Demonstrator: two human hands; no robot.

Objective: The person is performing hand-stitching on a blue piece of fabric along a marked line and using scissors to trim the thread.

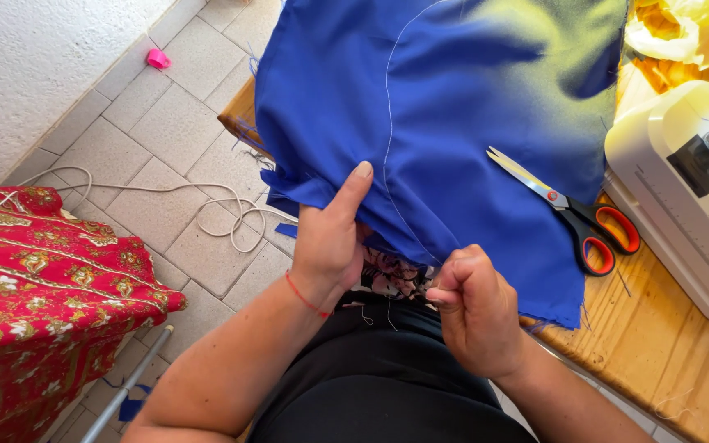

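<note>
Blue cloth: spread over wooden table, near edge hanging over lap, pale stitched line curving down its middle. Left hand: closed on folded near edge of cloth, thumb flat on top beside stitched line, fingers tucked out of sight underneath. Right hand: curled nearly to a fist at lower edge of cloth, thumb and forefinger pinched together, apparently on a thread or seam end too fine to make out; cannot tell for certain. Scissors: red-and-black handles, blades slightly parted, lying on cloth well right of both hands. Sewing machine: white, at right edge of table, touching or just beside cloth. Yellow bag: top right corner. Red patterned fabric: draped at left, apart from work. White cord: looped on tiled floor. Risks, judged: hard tug on pinched thread likely to pucker or snap seam; shifting cloth could drag scissors off table toward lap; frayed lower edge prone to ravel further under pulling; cord on floor a snag for feet.
</note>
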